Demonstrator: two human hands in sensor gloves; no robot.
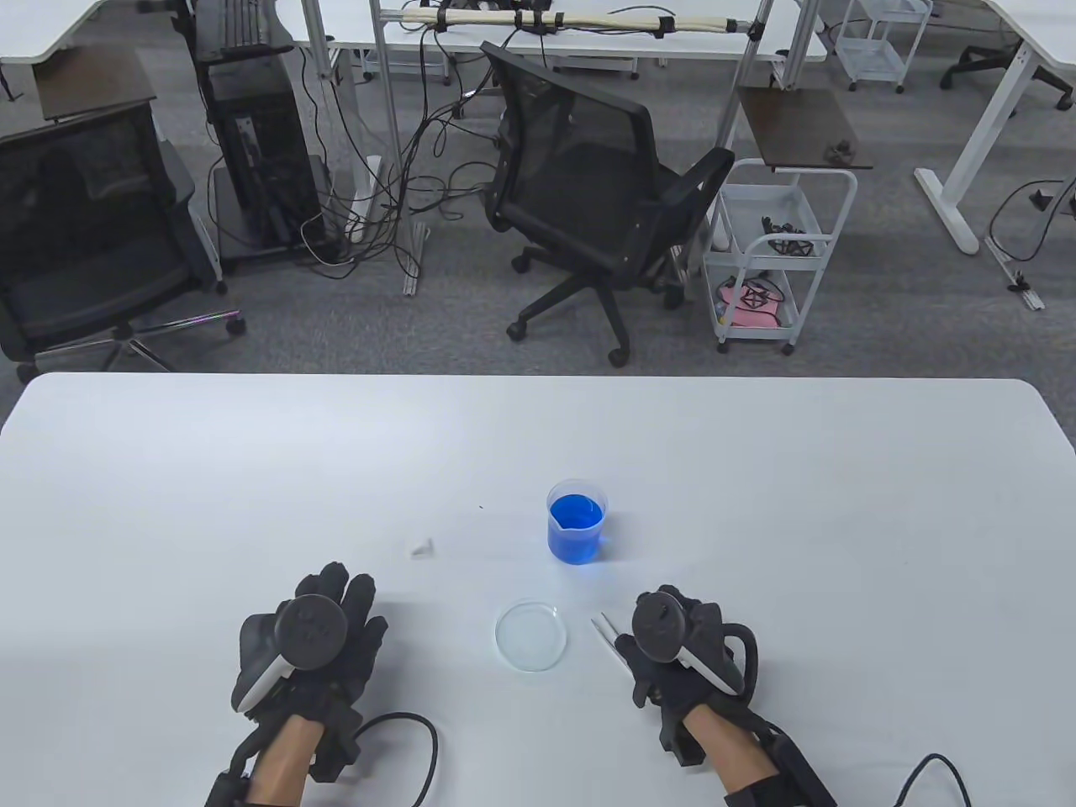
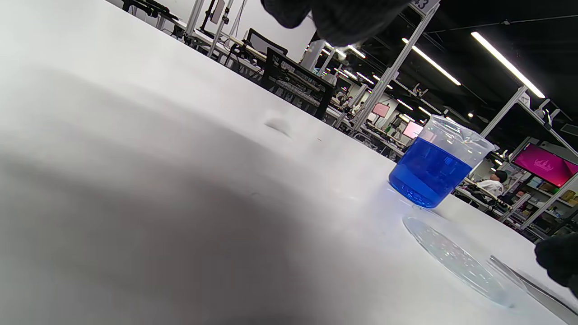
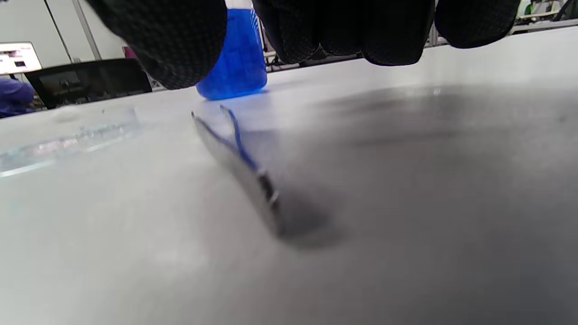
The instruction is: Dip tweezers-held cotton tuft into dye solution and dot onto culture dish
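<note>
I am hovering my right hand (image 1: pixel 685 643) over the tweezers (image 1: pixel 607 632), which are lying flat on the tabletop (image 1: pixel 841 521) just right of the dish (image 1: pixel 530 635). In the right wrist view my fingers (image 3: pixel 343 27) are hanging above the tweezers (image 3: pixel 239 167), not touching them, so this grip is open and holding nothing. My left hand (image 1: pixel 315 643) is resting palm-down on the tabletop, fingers spread, also holding nothing.

The cotton tuft (image 1: pixel 423 548) is sitting by itself between my left hand and the beaker (image 1: pixel 577 521) of blue dye, well apart from the tweezers. The dish is looking clean, with no dots showing.

As I judge it, I am only starting: the tweezers need picking up first. To do that well, I should be pinching the two arms near the middle, not at the tips, and keeping the tips pointing away from me. The metal is thin and lying flat, so I should be pressing one end to tip it up rather than scraping at it. Squeezing lightly matters, since the tuft is small and could slip or blow aside.
</note>
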